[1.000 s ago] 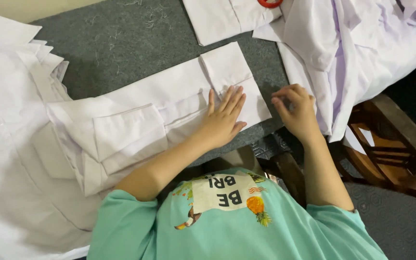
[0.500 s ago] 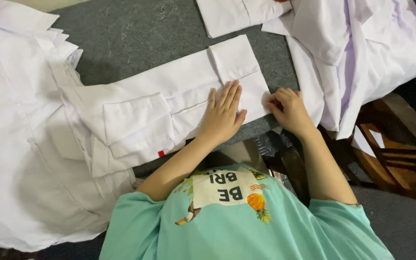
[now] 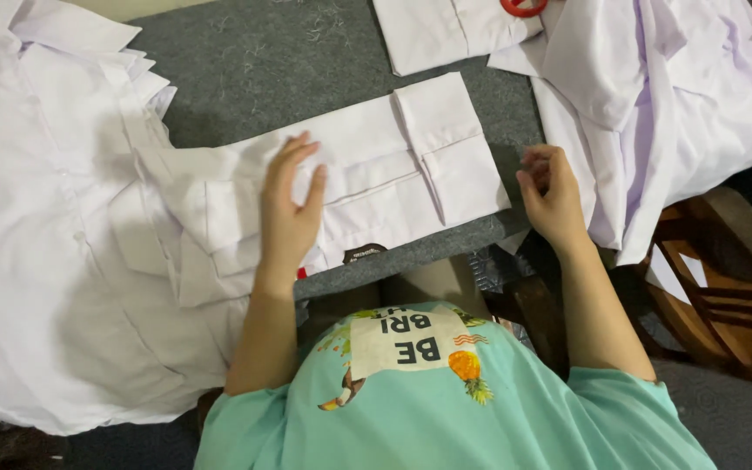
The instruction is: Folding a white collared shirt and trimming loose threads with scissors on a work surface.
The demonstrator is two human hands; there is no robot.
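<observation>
smooth matt white cloth shirt (image 3: 376,174) on rough grey felt table (image 3: 289,61), varnished wooden chair (image 3: 724,296)

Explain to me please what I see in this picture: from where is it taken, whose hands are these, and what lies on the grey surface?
The picture comes from a camera worn on a person's head, looking down, so you see their own teal shirt and arms from above. There is no machine, only two bare hands. The left hand lies flat on a folded white garment spread on the grey table. The right hand is loosely curled at the table's edge, beside a loose white garment pile; it grips nothing I can see. More white cloth is heaped on the left, another folded piece lies at the top, and a wooden chair stands on the right.
</observation>
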